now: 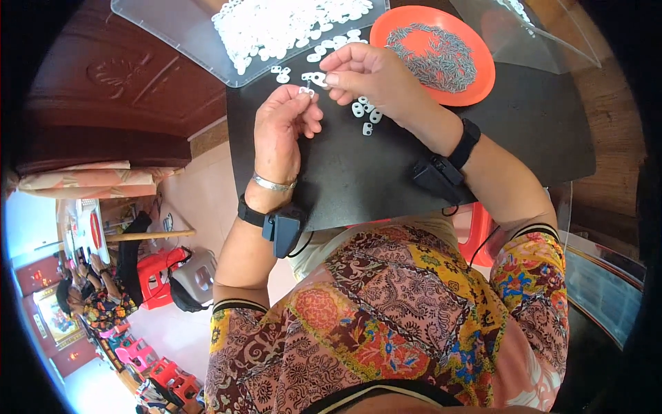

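My left hand [279, 127] pinches a small white plastic piece [306, 90] between thumb and fingertips, and what looks like a thin grey screw stands up from it. Close beside it, my right hand [379, 79] grips another white plastic piece [318, 79], an oval with a hole, between thumb and forefinger. The two pieces almost meet; I cannot tell whether they touch. Below the right hand, several loose white two-hole pieces [376, 116] lie on the black table [345, 179]. A few more sit just beyond the left fingertips.
A clear plastic tray [172, 43] at the far left bears a heap of white pieces [276, 27]. Right of it, an orange-red dish [483, 86] holds many grey screws [441, 65]. A clear container [552, 41] stands at the far right. Another person [96, 297] is at the left, away from the table.
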A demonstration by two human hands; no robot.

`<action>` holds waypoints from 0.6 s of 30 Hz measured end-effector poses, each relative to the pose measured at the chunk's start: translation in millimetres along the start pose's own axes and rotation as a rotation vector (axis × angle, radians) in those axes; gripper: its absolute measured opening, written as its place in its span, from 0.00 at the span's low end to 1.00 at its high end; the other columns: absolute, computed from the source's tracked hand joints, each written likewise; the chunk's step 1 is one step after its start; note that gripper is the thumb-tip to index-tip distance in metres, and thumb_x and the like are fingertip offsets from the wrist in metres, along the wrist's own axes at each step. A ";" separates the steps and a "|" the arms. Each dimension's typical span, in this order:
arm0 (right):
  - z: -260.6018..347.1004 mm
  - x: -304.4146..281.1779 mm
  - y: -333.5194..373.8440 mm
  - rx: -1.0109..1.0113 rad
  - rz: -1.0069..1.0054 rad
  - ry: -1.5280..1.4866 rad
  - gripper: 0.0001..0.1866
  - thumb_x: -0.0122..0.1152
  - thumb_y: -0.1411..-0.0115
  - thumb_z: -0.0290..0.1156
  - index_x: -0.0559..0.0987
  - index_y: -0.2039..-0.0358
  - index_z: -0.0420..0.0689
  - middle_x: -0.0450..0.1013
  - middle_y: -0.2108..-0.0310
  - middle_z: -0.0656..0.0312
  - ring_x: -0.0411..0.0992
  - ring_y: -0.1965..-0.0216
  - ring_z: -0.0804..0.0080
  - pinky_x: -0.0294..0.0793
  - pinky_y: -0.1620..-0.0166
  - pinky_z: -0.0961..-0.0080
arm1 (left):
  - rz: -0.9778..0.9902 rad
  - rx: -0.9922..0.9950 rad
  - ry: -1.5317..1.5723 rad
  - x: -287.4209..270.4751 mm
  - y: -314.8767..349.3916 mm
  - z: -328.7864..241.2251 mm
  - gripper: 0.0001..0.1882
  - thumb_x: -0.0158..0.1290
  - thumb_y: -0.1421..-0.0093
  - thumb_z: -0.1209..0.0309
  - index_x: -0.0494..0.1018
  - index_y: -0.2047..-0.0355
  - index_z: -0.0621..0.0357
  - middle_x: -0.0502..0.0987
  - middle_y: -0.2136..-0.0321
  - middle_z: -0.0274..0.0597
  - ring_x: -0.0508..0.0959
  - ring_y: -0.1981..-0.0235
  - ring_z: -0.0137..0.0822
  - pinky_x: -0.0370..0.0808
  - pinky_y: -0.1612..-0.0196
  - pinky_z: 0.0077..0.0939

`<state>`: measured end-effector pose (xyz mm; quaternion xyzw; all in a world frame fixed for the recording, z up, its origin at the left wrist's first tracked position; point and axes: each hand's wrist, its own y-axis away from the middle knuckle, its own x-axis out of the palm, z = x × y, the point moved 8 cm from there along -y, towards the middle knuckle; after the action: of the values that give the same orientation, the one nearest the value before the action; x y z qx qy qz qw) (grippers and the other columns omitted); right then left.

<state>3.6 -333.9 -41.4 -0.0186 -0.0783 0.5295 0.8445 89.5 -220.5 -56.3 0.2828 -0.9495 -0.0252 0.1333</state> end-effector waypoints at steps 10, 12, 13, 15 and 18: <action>-11.2 -0.1 0.9 0.092 0.039 -0.170 0.11 0.58 0.41 0.29 0.74 0.58 0.39 0.75 0.68 0.64 0.73 0.70 0.82 0.75 0.65 0.87 | -0.027 -0.002 -0.037 3.3 3.9 -1.3 0.06 0.46 0.40 0.71 0.71 0.72 0.58 0.73 0.82 0.32 0.69 0.83 0.21 0.63 0.77 0.13; -7.6 -0.2 0.5 0.062 0.032 -0.149 0.11 0.58 0.41 0.29 0.75 0.59 0.39 0.74 0.69 0.64 0.73 0.70 0.82 0.75 0.65 0.87 | -0.023 0.003 -0.045 4.6 2.2 -1.5 0.06 0.47 0.40 0.71 0.71 0.72 0.57 0.73 0.82 0.32 0.69 0.83 0.21 0.63 0.78 0.13; -4.4 -0.1 0.0 0.029 0.024 -0.128 0.11 0.57 0.41 0.29 0.75 0.59 0.39 0.74 0.69 0.64 0.73 0.70 0.82 0.74 0.65 0.87 | -0.018 0.010 -0.055 4.8 1.9 -2.1 0.06 0.47 0.41 0.72 0.72 0.72 0.57 0.73 0.82 0.32 0.69 0.83 0.21 0.62 0.78 0.13; -1.9 1.8 1.0 0.005 0.011 -0.098 0.10 0.57 0.42 0.29 0.76 0.60 0.39 0.74 0.70 0.64 0.73 0.71 0.82 0.74 0.66 0.86 | -0.028 0.000 -0.062 3.6 3.2 -1.4 0.06 0.47 0.41 0.72 0.72 0.73 0.57 0.73 0.82 0.32 0.69 0.84 0.21 0.62 0.78 0.13; 0.8 1.0 1.1 -0.036 -0.011 -0.045 0.09 0.56 0.42 0.28 0.76 0.62 0.38 0.74 0.72 0.65 0.72 0.72 0.82 0.74 0.68 0.85 | -0.015 -0.013 -0.099 3.2 3.5 -0.4 0.06 0.46 0.40 0.71 0.71 0.72 0.57 0.73 0.82 0.33 0.69 0.83 0.22 0.63 0.78 0.13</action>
<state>3.0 -332.6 -40.7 -0.0216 -0.1070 0.5236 0.8449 85.2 -219.3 -54.8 0.2873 -0.9527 -0.0463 0.0876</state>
